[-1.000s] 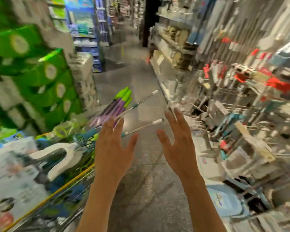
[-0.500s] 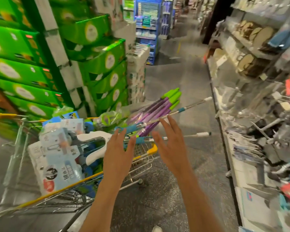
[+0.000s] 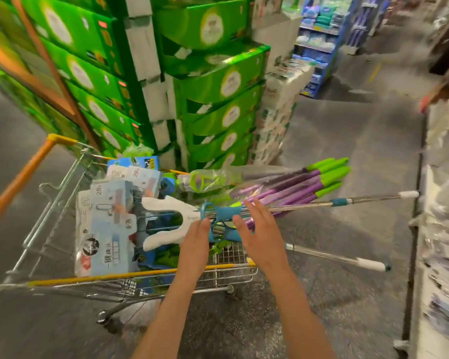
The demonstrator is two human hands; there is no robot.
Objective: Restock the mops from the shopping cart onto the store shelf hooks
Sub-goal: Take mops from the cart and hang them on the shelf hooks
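A wire shopping cart [image 3: 145,277] with a yellow rim stands in front of me. It holds mops: a bundle with purple poles and green ends [image 3: 306,182], and steel-pole mops [image 3: 368,199] with blue collars and a white U-shaped head [image 3: 166,218]. Their poles stick out over the cart's right end. My left hand [image 3: 196,246] is open, fingers straight, just above the blue collar. My right hand [image 3: 257,229] is open too, fingers spread over the steel poles. Neither hand grips anything.
Packaged goods [image 3: 106,229] fill the cart's left part. Stacked green cartons [image 3: 213,99] rise behind it. The store shelf [image 3: 443,216] runs along the right edge, blurred. An orange cart handle [image 3: 18,177] juts at left. Grey aisle floor [image 3: 360,125] stretches ahead.
My view has swung left from the shelf to the cart. Both open hands have moved down over the mop poles in the cart.
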